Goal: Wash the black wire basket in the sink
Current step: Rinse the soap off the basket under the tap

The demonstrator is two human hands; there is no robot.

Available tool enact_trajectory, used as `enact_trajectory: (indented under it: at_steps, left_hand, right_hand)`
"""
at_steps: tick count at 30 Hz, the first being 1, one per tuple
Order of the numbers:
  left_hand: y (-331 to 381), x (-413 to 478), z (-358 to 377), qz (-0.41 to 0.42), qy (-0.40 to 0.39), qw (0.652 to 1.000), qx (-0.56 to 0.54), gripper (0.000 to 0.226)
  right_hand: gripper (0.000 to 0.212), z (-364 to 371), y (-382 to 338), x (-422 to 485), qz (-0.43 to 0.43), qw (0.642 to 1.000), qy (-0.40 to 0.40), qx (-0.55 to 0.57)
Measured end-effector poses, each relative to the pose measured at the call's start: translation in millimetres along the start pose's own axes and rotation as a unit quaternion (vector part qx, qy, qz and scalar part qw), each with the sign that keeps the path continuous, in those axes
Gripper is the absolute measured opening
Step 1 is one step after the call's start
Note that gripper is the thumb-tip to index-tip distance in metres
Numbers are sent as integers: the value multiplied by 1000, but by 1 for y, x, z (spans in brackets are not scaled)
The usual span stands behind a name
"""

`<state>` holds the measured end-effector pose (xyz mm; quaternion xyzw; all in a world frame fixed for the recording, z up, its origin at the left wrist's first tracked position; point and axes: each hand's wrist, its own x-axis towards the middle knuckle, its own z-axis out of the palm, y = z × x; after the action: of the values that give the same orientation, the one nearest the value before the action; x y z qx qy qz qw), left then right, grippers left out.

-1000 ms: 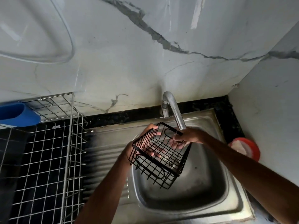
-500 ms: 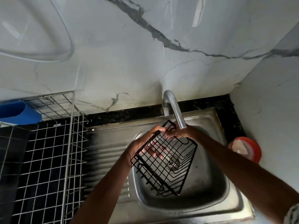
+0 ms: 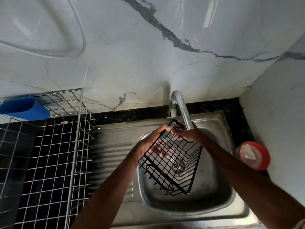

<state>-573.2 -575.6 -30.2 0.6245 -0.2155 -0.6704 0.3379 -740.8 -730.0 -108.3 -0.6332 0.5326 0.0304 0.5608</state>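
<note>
Two hands are on the basket (image 3: 171, 162), which I hold tilted in the air over the sink (image 3: 209, 192), clear of its floor. The drain (image 3: 177, 164) shows through the wires. My left hand (image 3: 151, 142) is at the basket's 10 o'clock edge, curled round the rim wire there, with some fingers showing pale through the mesh. My right hand (image 3: 188, 134) pinches the top corner at 12 o'clock, just under the mouth of the tap (image 3: 180, 109). I cannot tell whether water is running.

I judge this to be the rinsing step, with that top corner at the spout. The next move calls for turning the basket so each side passes below the spout. I would shift my grip one hand at a time, so the low corner at 5 o'clock does not knock the basin. A rack (image 3: 76, 146) stands at 9 o'clock of the sink, and a red-lidded tub (image 3: 252, 154) at 3 o'clock.
</note>
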Motion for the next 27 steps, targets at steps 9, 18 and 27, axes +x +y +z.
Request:
enact_trajectory:
  at_steps: [9, 18, 27]
  left_hand:
    - [4, 15, -5, -46, 18, 997, 56, 58]
    - [15, 13, 6, -12, 24, 996, 89, 35]
    - [1, 22, 1, -2, 67, 993, 97, 33]
  right_hand:
    - [28, 1, 5, -41, -134, 966, 219, -23]
    - [50, 18, -10, -27, -19, 968, -186, 165]
    - [28, 0, 4, -16, 21, 995, -99, -5]
